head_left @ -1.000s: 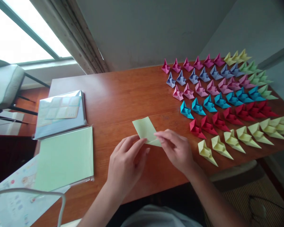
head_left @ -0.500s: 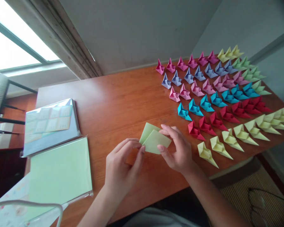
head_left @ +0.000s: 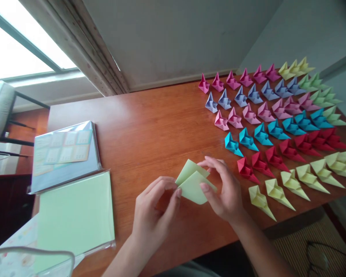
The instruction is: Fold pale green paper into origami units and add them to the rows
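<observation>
A folded light green paper (head_left: pixel 194 188) is held above the wooden table, its two flaps spread apart at the top. Thumb and forefinger of my left hand (head_left: pixel 157 206) pinch its left corner. My right hand (head_left: pixel 225 188) is at the paper's right side, the thumb on the front flap and the fingers behind, curled round the edge. To the right stand rows of folded paper shapes: magenta (head_left: pixel 233 81), lilac (head_left: pixel 240 97), pink (head_left: pixel 250 114), blue (head_left: pixel 261 134), red (head_left: pixel 260 164) and pale yellow (head_left: pixel 261 200).
On the left of the table (head_left: pixel 132 134) lie a pack of light green paper (head_left: pixel 76 211) and a wrapped pack (head_left: pixel 69 171) with a printed card on it. A white curved rim (head_left: pixel 31 252) shows at the lower left. A chair (head_left: pixel 0 109) stands beyond the table's left edge.
The view has shifted, so most things appear further right or lower. The gap between the paper's two flaps looks wider, and the front flap is tilted more downward at the right.
</observation>
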A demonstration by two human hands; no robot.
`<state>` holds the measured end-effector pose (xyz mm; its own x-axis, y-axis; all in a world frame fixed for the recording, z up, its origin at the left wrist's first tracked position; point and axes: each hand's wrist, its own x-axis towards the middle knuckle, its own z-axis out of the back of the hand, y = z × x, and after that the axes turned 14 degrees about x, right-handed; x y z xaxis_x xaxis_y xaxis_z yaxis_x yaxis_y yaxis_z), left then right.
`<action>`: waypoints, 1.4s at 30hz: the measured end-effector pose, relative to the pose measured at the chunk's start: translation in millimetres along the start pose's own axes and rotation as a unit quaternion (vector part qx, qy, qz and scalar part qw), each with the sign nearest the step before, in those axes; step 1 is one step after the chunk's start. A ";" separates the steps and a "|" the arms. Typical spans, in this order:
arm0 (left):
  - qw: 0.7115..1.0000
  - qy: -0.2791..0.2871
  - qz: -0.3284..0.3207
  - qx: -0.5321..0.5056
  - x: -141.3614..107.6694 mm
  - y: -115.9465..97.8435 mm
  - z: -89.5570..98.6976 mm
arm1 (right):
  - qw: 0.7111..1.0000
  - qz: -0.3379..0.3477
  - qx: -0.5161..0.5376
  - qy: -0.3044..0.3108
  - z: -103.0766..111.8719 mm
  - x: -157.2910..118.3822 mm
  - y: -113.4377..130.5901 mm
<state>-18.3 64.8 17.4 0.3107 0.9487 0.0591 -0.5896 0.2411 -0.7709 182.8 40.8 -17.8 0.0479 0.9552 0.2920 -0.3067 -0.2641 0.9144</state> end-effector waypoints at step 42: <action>0.993 0.100 0.043 -0.039 -7.9 -3.3 -11.4 | 0.973 -0.127 0.178 0.074 1.6 -1.6 9.0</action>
<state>-10.2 54.2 12.3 0.4089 0.9032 -0.1306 -0.5628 0.1369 -0.8152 181.4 36.6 -9.6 -0.0667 0.9975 0.0235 0.0478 -0.0203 0.9986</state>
